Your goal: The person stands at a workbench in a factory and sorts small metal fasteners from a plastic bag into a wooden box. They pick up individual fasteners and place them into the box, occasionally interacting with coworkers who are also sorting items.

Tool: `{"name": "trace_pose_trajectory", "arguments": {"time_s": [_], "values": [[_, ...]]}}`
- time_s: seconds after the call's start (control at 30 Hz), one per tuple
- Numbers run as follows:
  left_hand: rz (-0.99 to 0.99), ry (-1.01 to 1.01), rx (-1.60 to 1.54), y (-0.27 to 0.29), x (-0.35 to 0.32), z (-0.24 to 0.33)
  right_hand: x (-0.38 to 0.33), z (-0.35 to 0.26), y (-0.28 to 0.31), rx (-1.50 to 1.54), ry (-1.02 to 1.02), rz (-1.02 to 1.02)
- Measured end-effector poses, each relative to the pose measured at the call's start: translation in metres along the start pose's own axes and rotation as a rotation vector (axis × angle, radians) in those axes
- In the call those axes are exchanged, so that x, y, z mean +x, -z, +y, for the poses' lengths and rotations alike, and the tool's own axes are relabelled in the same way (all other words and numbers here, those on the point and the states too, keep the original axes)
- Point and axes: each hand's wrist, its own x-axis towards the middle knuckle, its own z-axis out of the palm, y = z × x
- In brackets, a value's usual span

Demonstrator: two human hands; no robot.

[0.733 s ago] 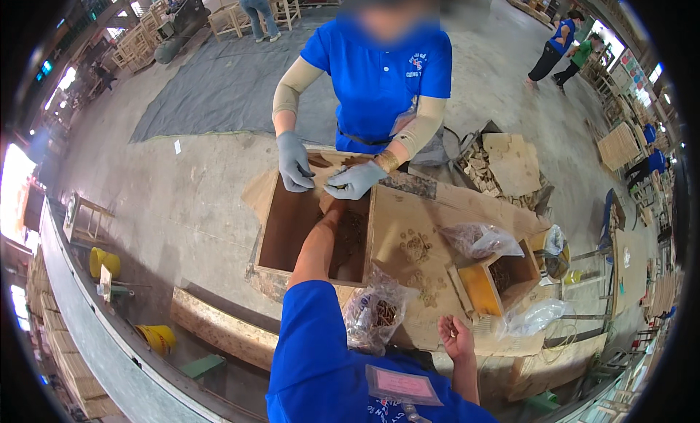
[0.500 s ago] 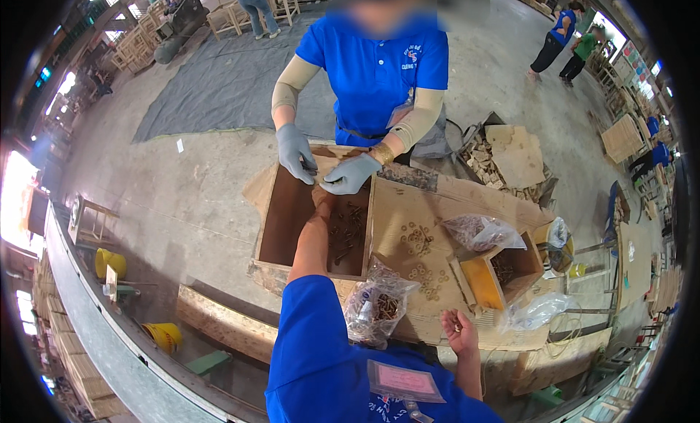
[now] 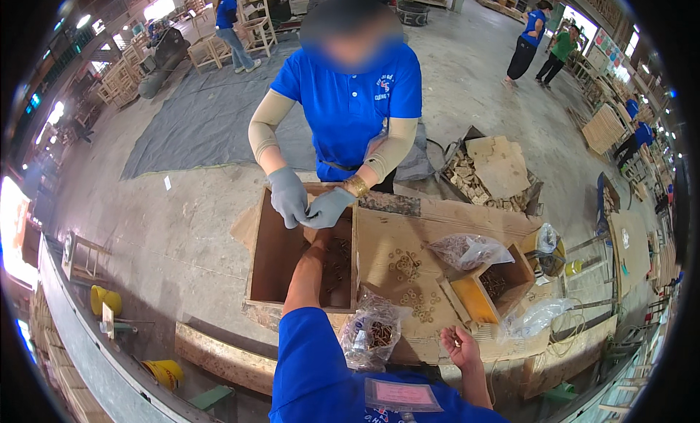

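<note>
Co-worker's shirt: wht. lettering, red logo, chest
Badge: pinkish, sm. print, illeg.
Wearer's shirt: wht. lettering below badge, cut by btm. edge
Yel. bucket: dk. marking, illeg.

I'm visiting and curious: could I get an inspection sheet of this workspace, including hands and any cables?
Surface: brown flat cardboard sheet, small round yellowish rings scattered on it.
Job items: open brown wooden box, slender brownish metal fasteners inside.
Clutter: crumpled clear plastic bags.
Hands: bare left hand over the box's interior, partly hidden; bare right hand cupping small pale pieces.
Cables: thin pale loops, possibly cord.
Surroundings: blue-shirted co-worker with grey gloves; grey concrete floor.
</note>
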Motion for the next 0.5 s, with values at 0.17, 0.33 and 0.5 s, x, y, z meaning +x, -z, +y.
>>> {"name": "trace_pose_trajectory", "arguments": {"time_s": [0.17, 0.33, 0.5], "values": [[-0.030, -0.028, 0.051, 0.006, 0.003, -0.003, 0.002, 0.002, -0.003, -0.017, 0.002, 0.010], [-0.068, -0.046, 0.099, 0.007, 0.002, -0.007, 0.007, 0.008, 0.000, -0.017, -0.015, 0.001], [-0.090, -0.078, 0.165, 0.012, 0.009, -0.009, 0.012, 0.012, -0.005, -0.001, -0.030, -0.028]]}}
